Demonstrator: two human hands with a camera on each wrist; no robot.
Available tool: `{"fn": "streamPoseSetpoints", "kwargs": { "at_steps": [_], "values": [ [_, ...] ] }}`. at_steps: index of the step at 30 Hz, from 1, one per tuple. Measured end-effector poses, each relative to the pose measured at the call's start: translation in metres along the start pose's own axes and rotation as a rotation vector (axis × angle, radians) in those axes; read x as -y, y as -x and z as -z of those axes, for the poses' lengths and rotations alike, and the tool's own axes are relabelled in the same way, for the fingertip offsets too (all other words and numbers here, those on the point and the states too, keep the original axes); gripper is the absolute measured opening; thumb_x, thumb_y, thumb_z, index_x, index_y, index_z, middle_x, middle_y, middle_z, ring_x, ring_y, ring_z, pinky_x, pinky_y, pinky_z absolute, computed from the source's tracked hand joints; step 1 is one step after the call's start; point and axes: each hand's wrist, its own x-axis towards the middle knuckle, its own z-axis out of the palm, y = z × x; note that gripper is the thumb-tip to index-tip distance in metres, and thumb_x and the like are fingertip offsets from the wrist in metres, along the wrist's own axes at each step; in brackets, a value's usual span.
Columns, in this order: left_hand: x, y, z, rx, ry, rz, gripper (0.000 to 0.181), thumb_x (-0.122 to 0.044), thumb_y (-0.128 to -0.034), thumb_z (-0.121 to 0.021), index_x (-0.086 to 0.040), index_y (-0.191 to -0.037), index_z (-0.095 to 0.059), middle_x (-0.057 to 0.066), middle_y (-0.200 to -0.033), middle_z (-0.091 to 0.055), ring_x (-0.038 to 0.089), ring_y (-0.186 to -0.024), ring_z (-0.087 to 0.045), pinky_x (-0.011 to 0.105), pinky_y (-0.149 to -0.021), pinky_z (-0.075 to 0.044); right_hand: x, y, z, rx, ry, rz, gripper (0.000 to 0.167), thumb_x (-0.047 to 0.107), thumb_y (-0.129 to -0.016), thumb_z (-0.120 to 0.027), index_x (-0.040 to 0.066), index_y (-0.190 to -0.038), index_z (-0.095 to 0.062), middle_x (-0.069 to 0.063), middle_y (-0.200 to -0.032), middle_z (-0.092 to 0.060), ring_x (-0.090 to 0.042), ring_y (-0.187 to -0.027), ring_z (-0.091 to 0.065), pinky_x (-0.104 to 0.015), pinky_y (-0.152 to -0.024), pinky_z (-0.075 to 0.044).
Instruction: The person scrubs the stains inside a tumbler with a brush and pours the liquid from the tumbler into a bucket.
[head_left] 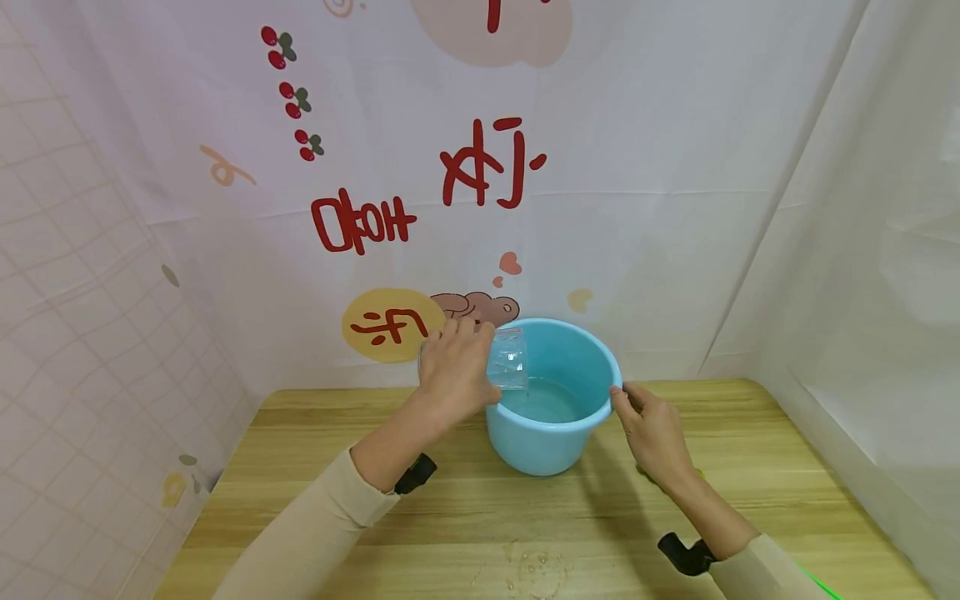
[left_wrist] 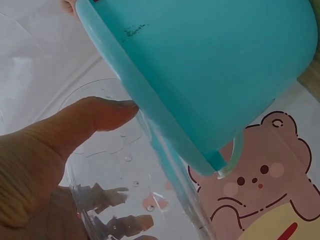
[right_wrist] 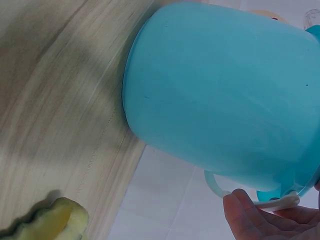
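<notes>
A light blue plastic bucket (head_left: 536,450) stands on the wooden table with some clear water (head_left: 551,402) in its bottom. My left hand (head_left: 457,362) grips a clear plastic container (head_left: 509,358), tipped sideways over the bucket's left rim. In the left wrist view its thumb (left_wrist: 107,114) lies at the rim, and droplets cling inside the container. On the opposite side my right hand (head_left: 654,429) holds the bucket at the rim. The right wrist view shows those fingers around the white handle (right_wrist: 280,202); part of the hand is cut off there.
Spilled water (head_left: 540,571) wets the front of the table (head_left: 450,533). A yellow-green, wavy-edged object (right_wrist: 55,222) lies to the right, mostly behind my right wrist in the head view. A printed white curtain (head_left: 637,250) hangs close behind the bucket.
</notes>
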Motion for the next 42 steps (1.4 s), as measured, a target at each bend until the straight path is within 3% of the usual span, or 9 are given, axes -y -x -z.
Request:
{"fn": "streamPoseSetpoints", "kwargs": {
  "at_steps": [6,14,19,26,42],
  "values": [
    [-0.0005,-0.0001,0.0011,0.007,-0.012,-0.006,0.079,-0.033,-0.0701,-0.098,-0.006,-0.135,-0.062,0.01,-0.113,-0.06,0.028,-0.106,-0.05,0.042,-0.084,-0.044,0.0003,0.0001,-0.0002,-0.007,0.0,-0.001,0.048,0.036,-0.112,-0.05,-0.003,-0.134,-0.066,-0.014,-0.092,-0.072,-0.019,-0.062,-0.046,-0.028,-0.055,-0.042],
    [-0.0006,-0.0005,0.0027,0.015,-0.026,-0.021,0.078,-0.033,-0.071,-0.097,-0.006,-0.135,-0.062,0.011,-0.116,-0.061,0.029,-0.107,-0.051,0.042,-0.084,-0.044,0.0003,-0.0001,-0.0001,-0.004,-0.001,0.003,0.05,0.037,-0.112,-0.049,-0.004,-0.135,-0.066,-0.02,-0.108,-0.075,-0.021,-0.068,-0.05,-0.029,-0.063,-0.045],
    [-0.0011,-0.0011,0.0034,0.022,-0.029,-0.023,0.077,-0.033,-0.0706,-0.097,-0.006,-0.134,-0.062,0.011,-0.118,-0.061,0.029,-0.107,-0.051,0.041,-0.084,-0.044,-0.0003,0.0001,-0.0004,-0.003,-0.005,0.004,0.049,0.036,-0.112,-0.049,-0.004,-0.136,-0.065,-0.02,-0.108,-0.075,-0.021,-0.065,-0.048,-0.029,-0.061,-0.044],
    [-0.0027,-0.0014,0.0043,0.027,-0.029,-0.02,0.076,-0.032,-0.0692,-0.098,-0.006,-0.131,-0.064,0.012,-0.12,-0.062,0.03,-0.108,-0.051,0.042,-0.084,-0.043,-0.0009,-0.0001,-0.001,-0.009,0.0,0.01,0.049,0.035,-0.112,-0.049,-0.005,-0.135,-0.066,-0.02,-0.111,-0.075,-0.023,-0.075,-0.055,-0.033,-0.069,-0.048],
    [-0.0064,-0.0031,0.0055,0.05,-0.062,-0.015,0.077,-0.035,-0.068,-0.099,-0.006,-0.13,-0.064,0.011,-0.114,-0.06,0.03,-0.106,-0.051,0.042,-0.084,-0.043,-0.0007,0.001,-0.0005,0.003,-0.028,-0.012,0.051,0.038,-0.112,-0.048,-0.004,-0.137,-0.065,-0.015,-0.095,-0.073,-0.018,-0.061,-0.043,-0.029,-0.055,-0.04]
  ]
}}
